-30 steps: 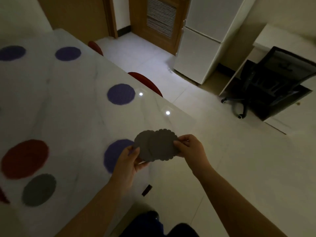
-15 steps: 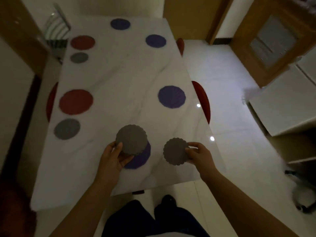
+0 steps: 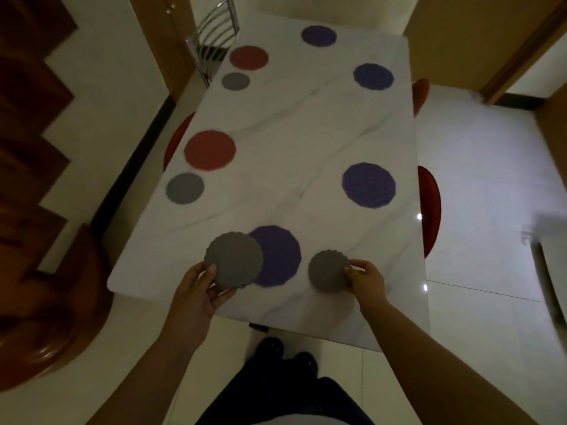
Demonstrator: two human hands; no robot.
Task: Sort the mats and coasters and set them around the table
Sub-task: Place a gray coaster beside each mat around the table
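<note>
— How is the left hand [image 3: 199, 289] seen?

— It is curled round the near edge of a grey scalloped disc, the left-hand coaster [image 3: 234, 259]. The thumb is laid on top and the fingers are tucked beneath. The disc is held out beyond the fingertips, towards the far end of the table.

— And the right hand [image 3: 366, 279]?

— A second grey scalloped disc, the right-hand coaster [image 3: 328, 271], is pinched at its right rim between thumb and fingertips, so it lies just to the left of that hand. Whether it is touching the tabletop cannot be told.

— What is found between the two discs?

— The near purple mat [image 3: 279, 256], which is laid flat on the marble-patterned table [image 3: 291, 142] close to its near edge. Its left side is covered in the view by the left-hand coaster. The right-hand coaster is seen just beside its right side, without overlap.

— And further out?

— Along the right side, the middle purple mat [image 3: 368, 184] and the far purple mat [image 3: 373, 77] are laid well apart. An end purple mat [image 3: 318, 35] is set at the far end. Along the left side, the near red mat [image 3: 210, 150] is placed with the near grey coaster [image 3: 185, 188] just beside it on the nearer side. The far red mat [image 3: 248, 57] is paired the same way with the far grey coaster [image 3: 235, 81].

— And around the table?

— A red chair seat [image 3: 431, 210] is tucked under the right edge, and a metal chair back [image 3: 214, 35] is seen at the far left corner.
</note>
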